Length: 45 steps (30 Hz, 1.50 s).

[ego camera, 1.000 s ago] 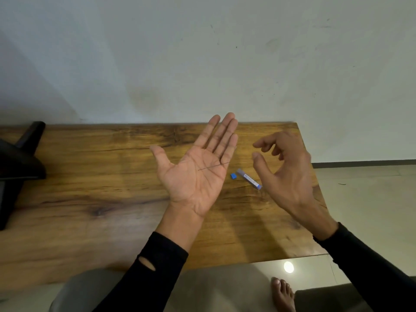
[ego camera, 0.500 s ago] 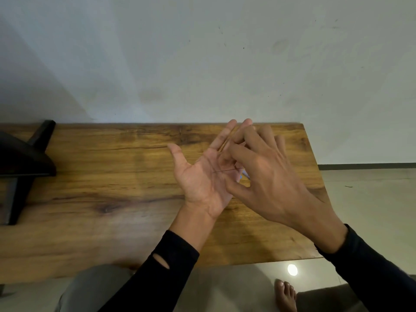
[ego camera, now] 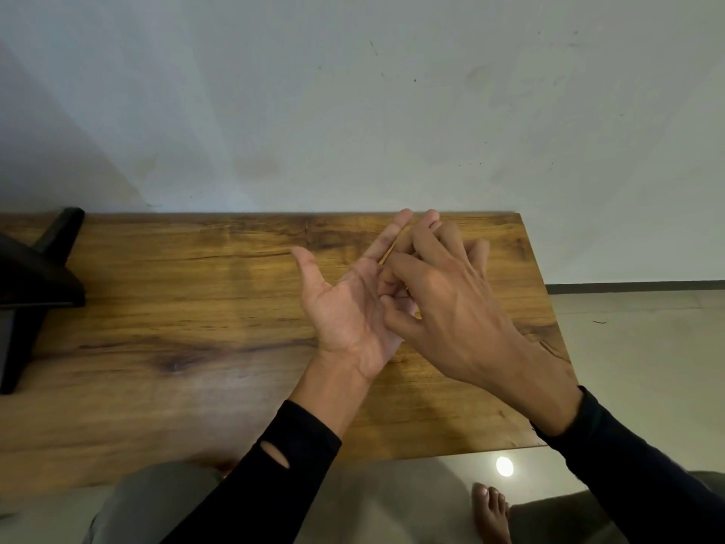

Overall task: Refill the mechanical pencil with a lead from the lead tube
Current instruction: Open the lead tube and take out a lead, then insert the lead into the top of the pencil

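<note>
The left hand (ego camera: 349,308) lies palm-up and flat over the bench (ego camera: 196,308). The right hand (ego camera: 451,308) reaches onto it, thumb and fingers (ego camera: 392,312) narrowed to a pinch at the palm's edge. No lead shows; presumably under that pinch. Best pinched lightly, lifted straight, never bent.

Table top (ego camera: 188,308): wood or wood-look board, warm brown, marked grain and a dark knot, faint satin sheen. Wall (ego camera: 353,111) at 12 o'clock: painted, matt, scuffed and speckled. Floor (ego camera: 635,347) at 3 o'clock: smooth, glossy, a lamp reflected. Sleeves (ego camera: 274,473): black knit cloth, matt, one holed. Object (ego camera: 31,284) at 9 o'clock: black, matt; material not determinable
</note>
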Available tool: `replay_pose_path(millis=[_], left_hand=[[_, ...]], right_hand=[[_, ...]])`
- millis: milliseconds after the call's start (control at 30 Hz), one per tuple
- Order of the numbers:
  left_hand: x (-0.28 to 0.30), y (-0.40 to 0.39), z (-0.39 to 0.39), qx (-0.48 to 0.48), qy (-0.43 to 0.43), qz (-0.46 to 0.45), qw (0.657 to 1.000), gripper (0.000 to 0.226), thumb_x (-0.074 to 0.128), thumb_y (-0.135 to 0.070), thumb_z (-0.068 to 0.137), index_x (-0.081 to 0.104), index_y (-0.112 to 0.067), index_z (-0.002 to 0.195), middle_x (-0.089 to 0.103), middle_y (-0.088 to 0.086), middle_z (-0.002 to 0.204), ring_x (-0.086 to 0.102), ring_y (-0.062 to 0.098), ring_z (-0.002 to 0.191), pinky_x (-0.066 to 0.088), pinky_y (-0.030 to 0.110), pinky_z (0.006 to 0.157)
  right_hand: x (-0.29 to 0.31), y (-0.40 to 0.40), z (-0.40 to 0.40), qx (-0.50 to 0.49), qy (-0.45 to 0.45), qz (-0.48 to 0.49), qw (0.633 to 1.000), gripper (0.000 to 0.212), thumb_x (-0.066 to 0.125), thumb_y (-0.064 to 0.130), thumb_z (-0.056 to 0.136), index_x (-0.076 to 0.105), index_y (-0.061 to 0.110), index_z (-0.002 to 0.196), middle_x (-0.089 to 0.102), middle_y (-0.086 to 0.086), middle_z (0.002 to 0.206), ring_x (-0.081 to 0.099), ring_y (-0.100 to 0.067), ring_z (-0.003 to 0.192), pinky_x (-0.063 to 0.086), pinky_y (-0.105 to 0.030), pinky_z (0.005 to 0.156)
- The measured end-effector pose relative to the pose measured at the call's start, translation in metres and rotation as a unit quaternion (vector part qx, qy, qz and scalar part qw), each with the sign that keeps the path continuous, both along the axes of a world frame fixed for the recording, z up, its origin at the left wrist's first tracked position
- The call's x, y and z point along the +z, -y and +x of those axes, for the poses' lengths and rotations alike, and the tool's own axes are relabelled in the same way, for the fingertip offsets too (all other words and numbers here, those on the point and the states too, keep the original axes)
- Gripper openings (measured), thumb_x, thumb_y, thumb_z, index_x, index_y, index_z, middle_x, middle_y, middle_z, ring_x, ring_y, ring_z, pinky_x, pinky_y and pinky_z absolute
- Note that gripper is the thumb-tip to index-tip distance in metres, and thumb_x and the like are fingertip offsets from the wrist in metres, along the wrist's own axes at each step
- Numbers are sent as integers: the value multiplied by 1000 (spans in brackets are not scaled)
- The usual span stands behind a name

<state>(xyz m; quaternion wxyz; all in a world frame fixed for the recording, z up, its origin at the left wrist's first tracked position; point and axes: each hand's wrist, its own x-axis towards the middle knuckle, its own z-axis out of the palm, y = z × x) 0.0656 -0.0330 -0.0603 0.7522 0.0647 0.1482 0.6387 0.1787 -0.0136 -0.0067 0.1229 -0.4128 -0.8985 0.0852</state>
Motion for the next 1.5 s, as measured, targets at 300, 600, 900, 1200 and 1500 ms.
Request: replay_pose_path(millis=[300, 600, 900, 1200, 1500], left_hand=[[-10, -25, -26, 45, -591, -116, 797, 32, 58, -46, 108, 72, -21, 122, 79, -8, 101, 71, 7, 90, 58, 33, 85], [-43, -30, -15, 3, -930, -18, 368, 31, 70, -32, 102, 65, -19, 129, 59, 4, 126, 57, 21, 119, 44, 28, 81], [-28, -33, -6, 95, -726, 10, 682, 11, 72, -26, 101, 70, -36, 98, 73, -18, 93, 66, -5, 87, 53, 16, 76], [-18, -14, 19, 83, -554, 133, 818, 12, 67, -23, 103, 71, -34, 100, 68, -4, 100, 67, 25, 101, 63, 63, 93], [-16, -14, 18, 71, -506, 118, 851, 9, 67, -25, 100, 69, -16, 100, 68, 4, 98, 68, 20, 99, 67, 53, 90]], right_hand=[[14, -29, 24, -65, -205, -133, 967, 9, 70, 25, 89, 66, 31, 84, 58, 12, 77, 47, -3, 81, 39, -33, 77], [13, -52, 45, -113, -361, -250, 891, 12, 71, 12, 93, 71, 20, 83, 71, 4, 76, 62, -24, 75, 52, -36, 72], [30, -60, 61, -107, -500, -299, 806, 6, 65, 22, 96, 64, 17, 92, 62, 2, 85, 59, -14, 78, 49, -32, 72], [46, -55, 60, -21, -567, -302, 766, 5, 57, 17, 105, 59, 13, 102, 56, -6, 101, 60, -24, 91, 57, -46, 79], [42, -56, 57, 14, -531, -230, 815, 7, 59, 8, 104, 61, 13, 100, 59, -4, 95, 57, -30, 87, 59, -40, 75]])
